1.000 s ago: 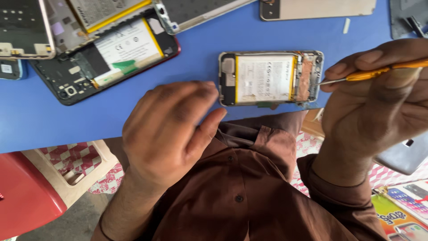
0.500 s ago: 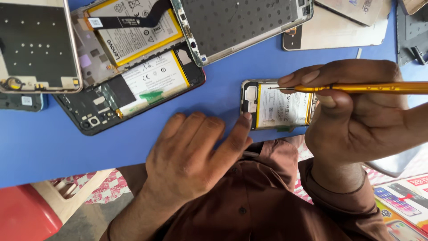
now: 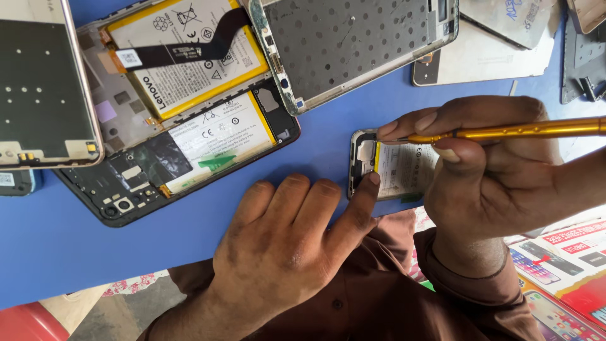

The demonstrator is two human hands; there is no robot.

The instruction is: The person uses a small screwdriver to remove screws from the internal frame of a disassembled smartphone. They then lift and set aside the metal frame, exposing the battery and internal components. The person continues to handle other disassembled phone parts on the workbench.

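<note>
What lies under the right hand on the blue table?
Under the right hand, which holds a yellow screwdriver, lies an opened phone: its end and part of its battery show. The rest is covered. The left hand touches its edge.

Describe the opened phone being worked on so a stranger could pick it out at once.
On the blue table, find the right hand holding a yellow screwdriver. Under it lies the opened phone, the left hand touching its edge with one fingertip. It lies alone, unlike the overlapping ones in the upper left.
</note>
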